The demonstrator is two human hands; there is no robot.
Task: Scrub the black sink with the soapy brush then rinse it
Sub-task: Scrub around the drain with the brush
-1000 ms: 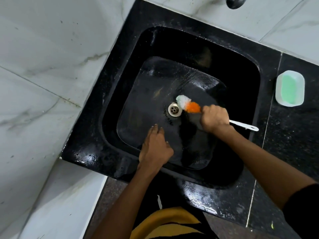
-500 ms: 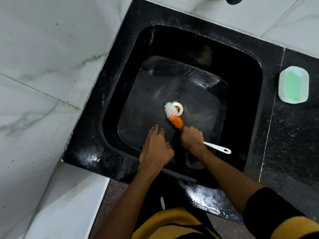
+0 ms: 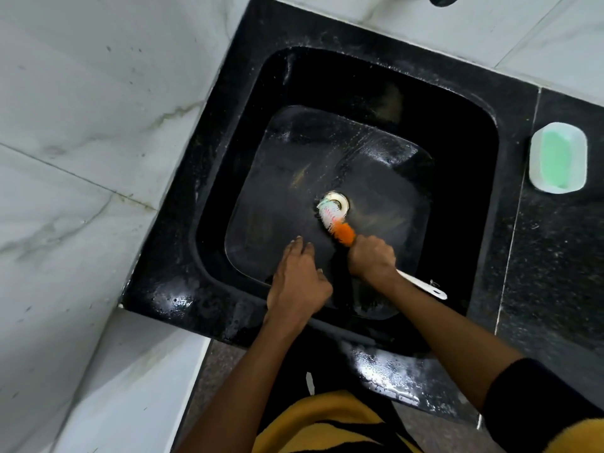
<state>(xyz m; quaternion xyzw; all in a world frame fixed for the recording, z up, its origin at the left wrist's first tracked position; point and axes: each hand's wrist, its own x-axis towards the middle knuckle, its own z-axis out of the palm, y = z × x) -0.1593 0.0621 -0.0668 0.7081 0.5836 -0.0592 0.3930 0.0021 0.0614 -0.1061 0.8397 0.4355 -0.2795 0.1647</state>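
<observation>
Currently the right hand (image 3: 371,258) is clenched in a full grip round the brush (image 3: 340,223), fist on the shaft just behind the orange bristles; the white handle end sticks out past the wrist toward the sink's near right corner. Brush head is white and pale green at the tip, orange nearer the hand, and the tip sits on the metal drain (image 3: 338,201) at the middle of the basin floor, covering its left part. Tip is blurred, so bristle detail is not readable. Left hand (image 3: 299,282) holds nothing: palm down, fingers loosely extended, resting on the basin floor by the near wall, just beside the right hand and not touching the brush. Black sink (image 3: 464,152) is a square basin with rounded corners, set in a black speckled surface (image 3: 555,273); floor and near rim look wet, with glare patches on the near left corner and the near edge. A white soap dish (image 3: 558,157) with a green bar in it stands on the surface to the right of the sink, toward the far edge, well apart from both hands. Marble wall tiles (image 3: 98,125) run along the left and far sides. Dark sleeve with a yellow cuff shows at the lower right.
</observation>
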